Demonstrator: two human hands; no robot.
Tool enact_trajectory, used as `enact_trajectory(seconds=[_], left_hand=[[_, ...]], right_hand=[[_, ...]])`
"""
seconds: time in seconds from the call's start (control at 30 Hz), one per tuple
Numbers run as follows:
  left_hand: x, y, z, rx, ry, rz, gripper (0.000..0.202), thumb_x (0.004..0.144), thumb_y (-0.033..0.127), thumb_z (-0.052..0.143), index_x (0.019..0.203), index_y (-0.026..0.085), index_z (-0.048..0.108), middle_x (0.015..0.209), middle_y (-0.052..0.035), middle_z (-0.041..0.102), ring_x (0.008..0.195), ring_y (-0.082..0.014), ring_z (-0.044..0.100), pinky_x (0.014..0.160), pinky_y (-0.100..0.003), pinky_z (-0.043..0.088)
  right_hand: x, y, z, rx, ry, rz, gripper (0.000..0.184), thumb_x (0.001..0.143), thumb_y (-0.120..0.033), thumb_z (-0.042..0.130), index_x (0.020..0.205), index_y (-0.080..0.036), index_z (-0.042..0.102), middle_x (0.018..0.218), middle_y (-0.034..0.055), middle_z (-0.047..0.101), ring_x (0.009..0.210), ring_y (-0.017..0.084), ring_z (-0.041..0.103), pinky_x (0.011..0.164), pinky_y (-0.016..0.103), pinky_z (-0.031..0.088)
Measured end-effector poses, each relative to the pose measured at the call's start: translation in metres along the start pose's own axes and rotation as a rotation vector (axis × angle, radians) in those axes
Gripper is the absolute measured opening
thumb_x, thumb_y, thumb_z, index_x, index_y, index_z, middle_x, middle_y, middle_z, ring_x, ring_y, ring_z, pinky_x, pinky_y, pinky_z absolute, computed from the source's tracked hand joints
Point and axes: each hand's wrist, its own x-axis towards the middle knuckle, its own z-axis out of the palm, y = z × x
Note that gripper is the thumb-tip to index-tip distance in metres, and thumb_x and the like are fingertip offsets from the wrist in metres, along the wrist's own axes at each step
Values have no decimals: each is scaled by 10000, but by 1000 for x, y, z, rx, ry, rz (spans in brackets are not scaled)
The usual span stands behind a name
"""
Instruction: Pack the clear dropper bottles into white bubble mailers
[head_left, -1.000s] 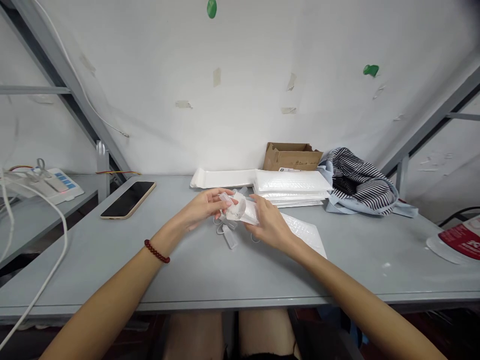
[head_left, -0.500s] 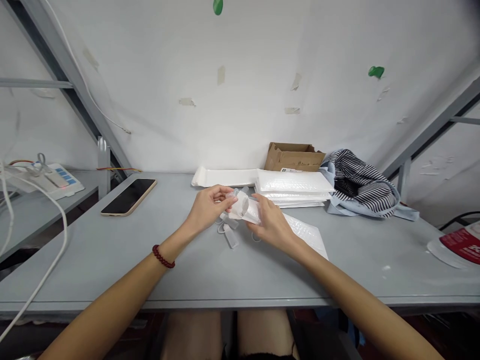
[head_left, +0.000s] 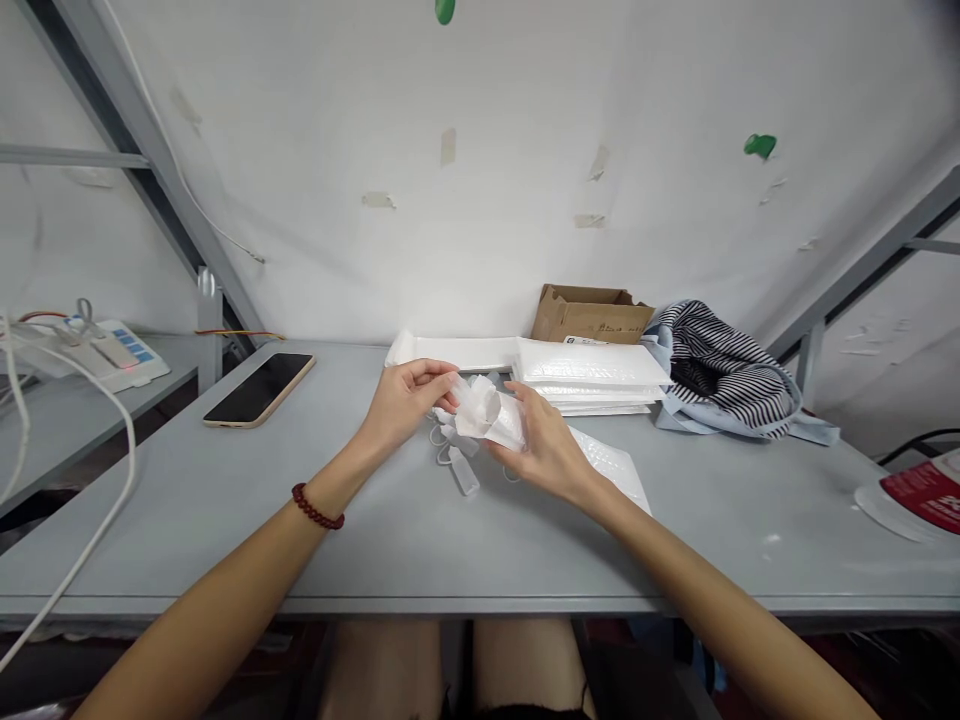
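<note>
Both my hands meet over the middle of the grey table [head_left: 420, 540]. My right hand [head_left: 544, 450] grips a small clear plastic bag [head_left: 487, 415] from below and holds its mouth open. My left hand [head_left: 405, 400], with a dark red bead bracelet [head_left: 315, 507] on the wrist, pinches something small and translucent at the bag's mouth; I cannot make out what it is. Several small clear plastic bottles [head_left: 459, 463] lie on the table just under the bag. A white bubble mailer [head_left: 611, 468] lies flat under my right wrist.
A stack of white bubble mailers [head_left: 589, 375] sits behind my hands, with a cardboard box [head_left: 589, 313] and a striped cloth bag [head_left: 720, 370] further back right. A phone [head_left: 259, 390] lies at the left. A power strip [head_left: 105, 350] and white cables [head_left: 82, 540] are far left.
My hands and the bag have risen slightly and shifted a little away from me. My left fingers have closed in tighter at the bag's mouth.
</note>
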Motion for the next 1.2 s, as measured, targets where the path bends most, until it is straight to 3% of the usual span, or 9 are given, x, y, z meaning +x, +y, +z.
enact_trajectory(seconds=[0.17,0.27,0.33,0.47,0.57,0.67,0.87,1.1,1.2], left_hand=[[-8,2,6,61,-170,-8,223,759,328,674,871,136,656,717,-30,693,629,-154,667,630,-275,546],[-8,3,5,48,-189,-4,209,734,318,688,827,138,640,729,-32,690,625,-159,666,615,-283,547],[-5,5,1,35,-138,35,198,719,305,699,798,135,638,696,-27,678,592,-150,649,590,-279,542],[-2,9,-6,-42,136,187,172,738,272,679,835,135,645,649,-4,660,513,-108,589,524,-246,510],[-5,11,-4,-37,251,258,182,762,285,664,872,141,647,681,-1,663,483,-86,553,460,-220,468],[-11,9,4,84,297,336,177,757,294,690,855,151,654,692,4,654,488,-76,538,438,-205,445],[-20,2,18,226,272,540,102,782,280,688,810,182,702,847,-17,683,614,-98,593,560,-237,539],[-19,5,19,58,348,455,133,756,275,711,842,174,699,861,-23,672,767,-143,639,649,-264,577],[-18,8,16,31,371,415,161,742,285,727,844,165,691,855,-22,673,729,-136,647,648,-258,565]], right_hand=[[-1,0,1,11,25,-20,681,729,-432,616,1295,-151,363,1286,187,529,1147,335,525,905,508,439],[-2,0,1,17,24,-46,671,720,-408,620,1285,-146,370,1265,183,544,1129,326,534,896,499,447],[-2,0,0,20,34,-65,673,720,-400,622,1288,-146,365,1279,184,535,1143,325,528,909,500,443],[-3,-1,-4,45,105,-112,658,733,-408,616,1290,-176,351,1312,172,515,1188,322,508,958,504,418],[-5,-4,-6,50,151,-154,654,739,-424,615,1290,-198,345,1298,161,521,1181,317,512,957,498,423],[-7,-6,-6,42,153,-177,646,749,-432,610,1288,-195,344,1276,160,529,1162,311,521,945,492,434],[-7,-4,-2,27,140,-191,661,737,-406,618,1289,-183,334,1283,163,520,1174,310,509,963,497,421],[-6,-3,-2,26,129,-172,676,755,-451,601,1309,-182,321,1287,174,511,1185,326,501,954,519,421],[-6,-4,-3,26,122,-170,686,756,-459,604,1314,-185,313,1282,176,517,1179,332,505,941,522,427]])
